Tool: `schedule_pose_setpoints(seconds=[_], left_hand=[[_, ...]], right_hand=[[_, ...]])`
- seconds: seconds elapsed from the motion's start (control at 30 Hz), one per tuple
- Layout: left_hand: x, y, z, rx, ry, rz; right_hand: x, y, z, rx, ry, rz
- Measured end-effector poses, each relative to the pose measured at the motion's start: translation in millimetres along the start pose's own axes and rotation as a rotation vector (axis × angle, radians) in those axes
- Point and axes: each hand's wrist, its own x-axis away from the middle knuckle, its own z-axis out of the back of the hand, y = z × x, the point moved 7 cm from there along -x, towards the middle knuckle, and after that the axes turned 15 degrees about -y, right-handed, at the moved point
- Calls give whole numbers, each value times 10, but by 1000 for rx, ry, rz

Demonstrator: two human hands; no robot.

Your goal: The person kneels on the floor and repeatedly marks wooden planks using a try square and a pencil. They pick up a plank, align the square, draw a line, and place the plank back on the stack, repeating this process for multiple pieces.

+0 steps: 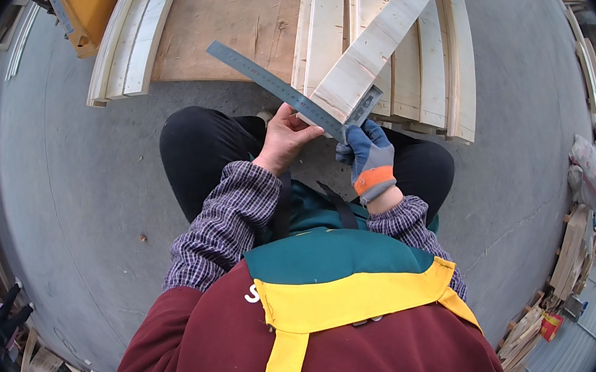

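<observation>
While the square (266,80) sits across the near end of the board (394,25), head view has the bare left hand (283,140) pinching its blade (238,61); whether it grips wood too is hidden. Gloved right hand (369,149) holds the corner. Board slants over the stack (430,71). I'd keep the stock (366,106) flush to the edge, blade flat. Blade: thin, straight, grey metal. Board: pale, grained, flat. Glove (377,155): grey-blue, orange cuff (374,179).

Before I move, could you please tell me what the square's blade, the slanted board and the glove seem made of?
Square's blade: probably steel, with a dull grey sheen and fine markings. Slanted board: pale bare wood, grain showing. Glove: seemingly grey fabric; matte blue fingers suggest rubbery coating.
</observation>
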Motion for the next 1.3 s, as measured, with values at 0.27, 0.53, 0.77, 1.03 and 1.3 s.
schedule_pose_setpoints(seconds=[0.27, 0.53, 0.77, 1.03, 1.3], left_hand=[[0, 25, -18, 24, -26, 6], [46, 123, -64, -50, -41, 27], [26, 102, -62, -66, 101, 93], [33, 86, -72, -45, 104, 86], [40, 15, 33, -71, -13, 66]], right_hand=[[13, -30, -21, 16, -8, 16], [9, -18, -25, -15, -1, 24], [17, -30, -28, 9, 14, 21], [17, -22, -35, -18, -5, 25], [28, -24, -67, -44, 18, -25]])
